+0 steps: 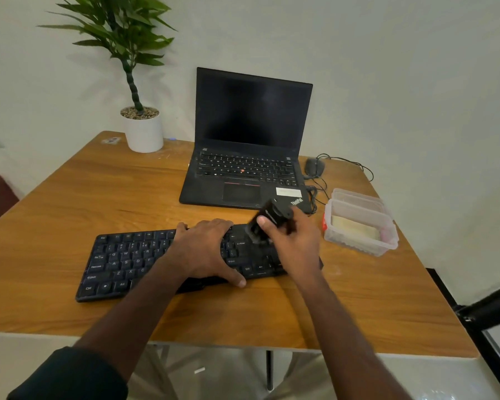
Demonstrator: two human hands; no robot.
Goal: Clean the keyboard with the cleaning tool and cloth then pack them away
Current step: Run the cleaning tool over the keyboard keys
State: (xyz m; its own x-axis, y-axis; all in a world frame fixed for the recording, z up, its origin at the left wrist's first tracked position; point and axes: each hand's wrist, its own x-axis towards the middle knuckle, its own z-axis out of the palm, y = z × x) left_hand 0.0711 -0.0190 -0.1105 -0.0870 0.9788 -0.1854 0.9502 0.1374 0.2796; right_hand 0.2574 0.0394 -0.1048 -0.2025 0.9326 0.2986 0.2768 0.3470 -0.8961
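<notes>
Flat black plastic keyboard (168, 264) lies across near half of wooden table (70, 203). Left hand (205, 249) pressed flat on its middle, fingers spread, gripping nothing; likely steadying it against sliding. Right hand (295, 241) closed around small black cleaning tool (267, 219), blurred, working end angled down onto keys at right end. Clear plastic container (361, 226) holding pale folded cloth (355, 229) sits just right of keyboard, within reach for wiping and packing.

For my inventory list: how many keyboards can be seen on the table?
2: the black keyboard under both hands at the near edge, and the laptop keyboard behind it.
</notes>
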